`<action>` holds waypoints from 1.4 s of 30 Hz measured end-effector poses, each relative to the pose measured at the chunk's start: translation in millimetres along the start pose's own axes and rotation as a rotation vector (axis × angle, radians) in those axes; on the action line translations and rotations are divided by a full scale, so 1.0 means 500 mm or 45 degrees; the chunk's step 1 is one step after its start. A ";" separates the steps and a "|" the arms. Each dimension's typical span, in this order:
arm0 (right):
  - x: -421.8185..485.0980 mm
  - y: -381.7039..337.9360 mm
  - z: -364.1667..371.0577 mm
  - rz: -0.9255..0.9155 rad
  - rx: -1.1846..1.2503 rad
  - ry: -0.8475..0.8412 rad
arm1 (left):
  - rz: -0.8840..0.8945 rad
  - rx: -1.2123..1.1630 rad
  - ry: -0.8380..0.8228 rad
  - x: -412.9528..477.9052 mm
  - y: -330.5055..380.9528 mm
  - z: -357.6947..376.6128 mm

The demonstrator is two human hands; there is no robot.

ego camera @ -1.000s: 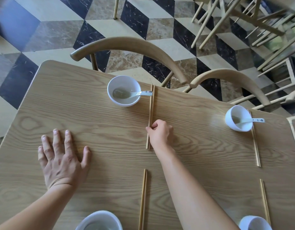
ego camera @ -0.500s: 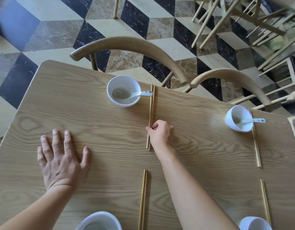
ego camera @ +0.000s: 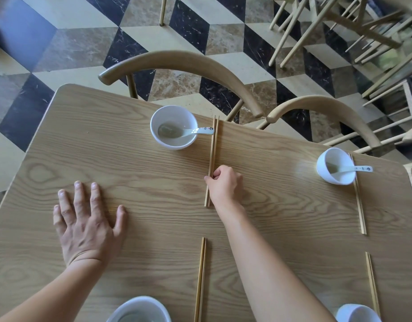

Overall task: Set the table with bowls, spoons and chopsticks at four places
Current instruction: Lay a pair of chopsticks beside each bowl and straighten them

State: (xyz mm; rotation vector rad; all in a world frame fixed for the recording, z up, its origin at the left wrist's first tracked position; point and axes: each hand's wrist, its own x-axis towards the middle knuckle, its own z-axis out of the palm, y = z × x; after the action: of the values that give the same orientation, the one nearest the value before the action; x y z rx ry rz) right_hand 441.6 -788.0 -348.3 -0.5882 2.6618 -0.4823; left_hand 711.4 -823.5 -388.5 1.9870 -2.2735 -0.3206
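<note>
My right hand (ego camera: 224,184) pinches the near part of a pair of wooden chopsticks (ego camera: 213,149) lying flat to the right of a white bowl (ego camera: 173,117) with a white spoon (ego camera: 195,131) in it. My left hand (ego camera: 86,225) rests flat and spread on the wooden table (ego camera: 107,159). At the far right stands a second white bowl (ego camera: 335,159) with a spoon (ego camera: 356,168) and chopsticks (ego camera: 359,201) beside it. Along the near edge are two more bowls, one (ego camera: 140,309) left and one (ego camera: 357,313) right, each with chopsticks (ego camera: 200,280) (ego camera: 372,284) to its right.
Two curved-back wooden chairs (ego camera: 177,63) (ego camera: 323,108) are tucked in at the table's far side. More pale wooden chair legs (ego camera: 339,22) stand at the upper right on the cube-patterned tiled floor (ego camera: 200,26).
My right hand has edged slightly up along the chopsticks by the far-left bowl. My left hand stays flat in place.
</note>
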 end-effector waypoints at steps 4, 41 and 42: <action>0.002 0.002 0.001 0.001 0.015 0.001 | 0.006 -0.001 0.013 0.001 -0.003 0.004; 0.001 -0.002 -0.006 0.022 0.036 -0.002 | -0.004 -0.001 -0.005 0.001 -0.001 0.001; 0.001 -0.002 -0.006 0.019 0.037 -0.005 | -0.002 -0.002 0.000 0.001 -0.002 0.002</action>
State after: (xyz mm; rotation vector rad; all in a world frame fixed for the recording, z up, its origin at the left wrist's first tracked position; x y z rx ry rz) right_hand 440.2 -788.5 -345.2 -0.5597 2.6491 -0.5146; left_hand 711.9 -824.0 -389.7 1.9879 -2.2708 -0.3223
